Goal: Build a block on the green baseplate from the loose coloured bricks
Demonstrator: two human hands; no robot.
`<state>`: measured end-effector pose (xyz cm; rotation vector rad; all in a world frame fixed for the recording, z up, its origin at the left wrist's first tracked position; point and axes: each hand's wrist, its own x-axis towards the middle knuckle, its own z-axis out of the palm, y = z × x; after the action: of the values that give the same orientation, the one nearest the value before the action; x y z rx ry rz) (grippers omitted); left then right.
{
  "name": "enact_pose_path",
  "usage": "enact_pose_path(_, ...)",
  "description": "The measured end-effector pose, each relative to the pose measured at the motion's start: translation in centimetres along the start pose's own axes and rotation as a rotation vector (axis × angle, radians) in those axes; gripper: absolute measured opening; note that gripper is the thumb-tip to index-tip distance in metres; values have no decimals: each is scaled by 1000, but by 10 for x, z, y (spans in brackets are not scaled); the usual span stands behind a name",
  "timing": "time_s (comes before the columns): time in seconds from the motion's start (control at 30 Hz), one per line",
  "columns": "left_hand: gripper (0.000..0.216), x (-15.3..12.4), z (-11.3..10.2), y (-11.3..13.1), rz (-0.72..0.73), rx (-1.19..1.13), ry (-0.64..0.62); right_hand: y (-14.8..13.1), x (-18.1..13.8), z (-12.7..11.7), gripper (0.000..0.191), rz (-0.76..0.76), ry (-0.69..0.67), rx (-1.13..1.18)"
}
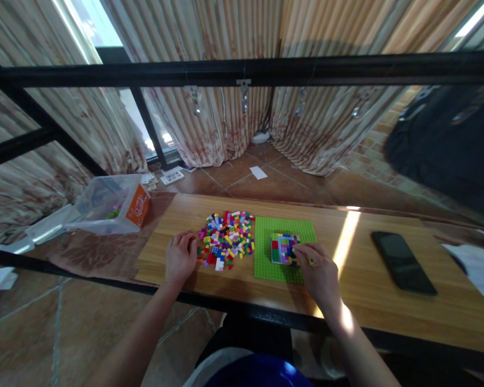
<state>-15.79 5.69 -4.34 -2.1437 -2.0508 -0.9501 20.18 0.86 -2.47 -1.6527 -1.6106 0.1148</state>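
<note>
A loose pile of small toy building bricks (228, 236) in many colours lies on the wooden table. My left hand (180, 257) rests at the pile's left edge, fingers curled in; whatever they may hold is hidden. To the right of the pile is a green studded baseplate (264, 266). On it stands a low, multicoloured brick build (282, 250), roughly square, with red, green, purple and yellow parts. My right hand (320, 269) reaches over the baseplate's right side, thumb and fingers pinched on a small dark brick at the build's right part. The fingers cover some of the build.
A black phone (403, 262) lies on the right of the wooden table (358, 290). A clear plastic bin (105, 207) with an orange label sits beyond the table's left end. A black metal bar (242, 72) crosses ahead, before striped curtains (226, 123). White papers (476, 266) lie far right.
</note>
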Motion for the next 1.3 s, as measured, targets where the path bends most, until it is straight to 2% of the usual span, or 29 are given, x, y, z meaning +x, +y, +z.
enact_pose_path(0.93,29,0,0,1,-4,0,-3,5,1,8,30,-79,-39,-26)
enact_pose_path(1.3,30,-1,0,0,3,11,5,7,-6,7,26,-64,58,-14)
